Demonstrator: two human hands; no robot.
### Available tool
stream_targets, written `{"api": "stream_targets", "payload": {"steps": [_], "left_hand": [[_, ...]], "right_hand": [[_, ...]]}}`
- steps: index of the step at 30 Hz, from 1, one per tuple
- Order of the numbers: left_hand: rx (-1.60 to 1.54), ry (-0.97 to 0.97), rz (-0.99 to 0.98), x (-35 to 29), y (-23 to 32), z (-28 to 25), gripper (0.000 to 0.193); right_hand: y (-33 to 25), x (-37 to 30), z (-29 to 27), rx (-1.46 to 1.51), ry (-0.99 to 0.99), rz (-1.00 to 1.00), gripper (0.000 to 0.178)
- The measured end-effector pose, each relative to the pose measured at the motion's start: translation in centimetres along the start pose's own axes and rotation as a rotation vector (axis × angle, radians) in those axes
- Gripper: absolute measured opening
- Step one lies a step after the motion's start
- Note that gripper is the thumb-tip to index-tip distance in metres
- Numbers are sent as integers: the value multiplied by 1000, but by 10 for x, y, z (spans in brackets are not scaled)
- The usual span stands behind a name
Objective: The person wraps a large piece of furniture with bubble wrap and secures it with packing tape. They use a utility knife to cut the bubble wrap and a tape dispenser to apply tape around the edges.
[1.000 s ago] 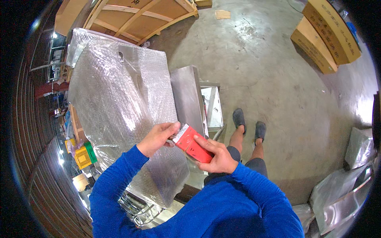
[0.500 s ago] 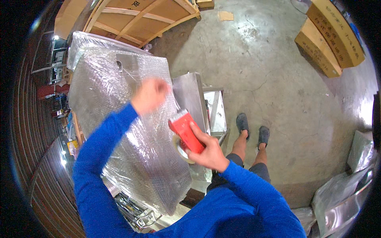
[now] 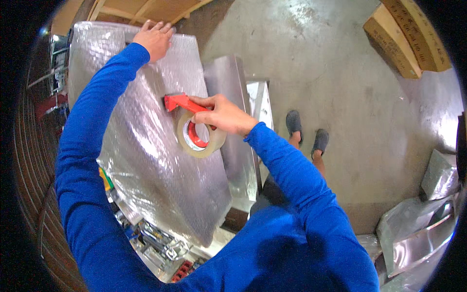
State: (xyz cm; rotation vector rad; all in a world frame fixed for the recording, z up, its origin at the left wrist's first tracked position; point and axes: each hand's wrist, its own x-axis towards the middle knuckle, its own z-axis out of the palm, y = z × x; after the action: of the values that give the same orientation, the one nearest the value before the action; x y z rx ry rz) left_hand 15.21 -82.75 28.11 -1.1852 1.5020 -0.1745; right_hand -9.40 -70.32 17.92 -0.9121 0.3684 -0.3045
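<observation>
Head view: left hand (image 3: 153,42) spread at the far edge of the bubble-wrapped package (image 3: 151,180), right hand (image 3: 224,115) gripping a red tape dispenser (image 3: 182,101) near its right edge, concrete floor (image 3: 355,126) alongside.

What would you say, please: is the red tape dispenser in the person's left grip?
No, the red tape dispenser is in the right grip, while the left grip is spread over the plastic-wrapped bundle.

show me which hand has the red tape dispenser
The right hand, the one nearer the body, grips the red tape dispenser; the left hand is spread at the bubble wrap's far end without one.
</observation>
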Motion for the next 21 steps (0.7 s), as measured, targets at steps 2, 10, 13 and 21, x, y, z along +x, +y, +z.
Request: {"api": "stream_targets", "payload": {"steps": [2,10,13,21], "left_hand": [[6,70,86,-35,24,18,61],[-278,-39,538,-246,194,31,61],[-335,-214,675,-327,251,28,55],[-266,-118,743,-438,341,65,57]], "right_hand": [[11,-30,11,-26,-46,88,67],[141,-198,90,-73,-420,237,70],[151,-238,109,-120,-605,339,71],[137,-227,174,-847,-1032,204,56]]}}
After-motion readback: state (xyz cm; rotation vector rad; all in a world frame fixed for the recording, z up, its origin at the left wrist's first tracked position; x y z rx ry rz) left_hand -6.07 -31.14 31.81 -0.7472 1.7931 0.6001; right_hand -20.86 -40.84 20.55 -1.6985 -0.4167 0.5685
